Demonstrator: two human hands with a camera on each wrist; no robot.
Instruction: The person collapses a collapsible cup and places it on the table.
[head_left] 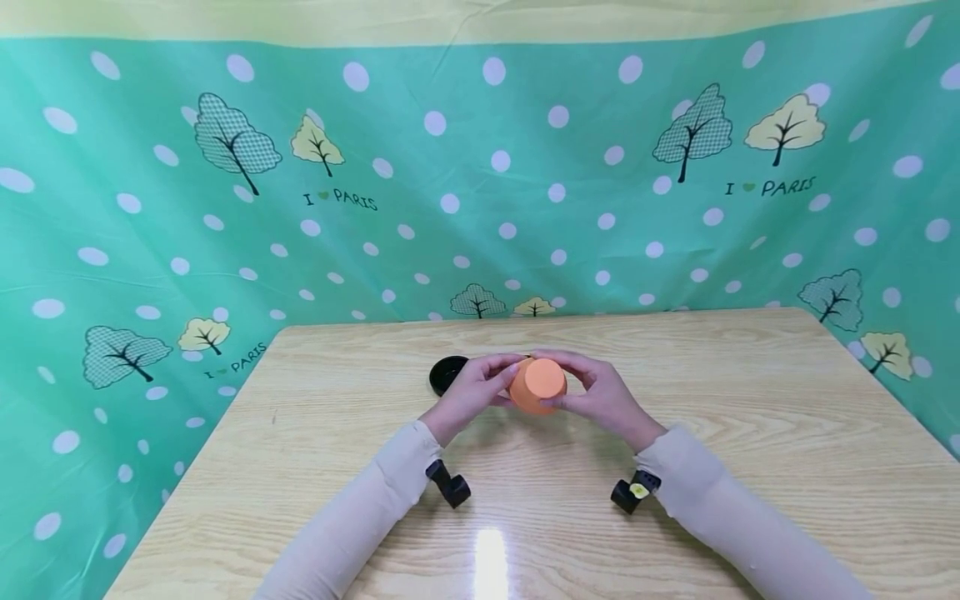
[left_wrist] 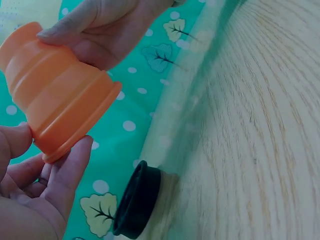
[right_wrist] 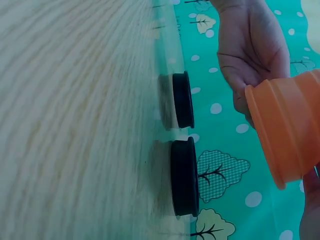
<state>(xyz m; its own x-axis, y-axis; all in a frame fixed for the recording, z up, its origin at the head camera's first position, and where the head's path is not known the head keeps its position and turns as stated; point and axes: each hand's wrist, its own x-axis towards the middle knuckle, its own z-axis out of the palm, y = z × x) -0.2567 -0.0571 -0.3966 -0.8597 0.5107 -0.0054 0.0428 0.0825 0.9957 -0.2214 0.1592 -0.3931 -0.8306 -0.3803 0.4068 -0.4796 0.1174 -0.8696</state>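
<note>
Pinching the ribbed orange cup above the wood tabletop — L hand at its wide rim, R hand w/ thumb nearer the narrow base — long axis tilted, mouth down & away, L hand closer to a shallow black dish.

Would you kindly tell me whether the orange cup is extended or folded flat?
Extended: the left wrist view shows the orange cup with a deep, tapering, stepped wall.

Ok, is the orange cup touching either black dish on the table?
Apart: the right wrist view shows green cloth between the orange cup and both the upper black dish and the lower black dish.
</note>
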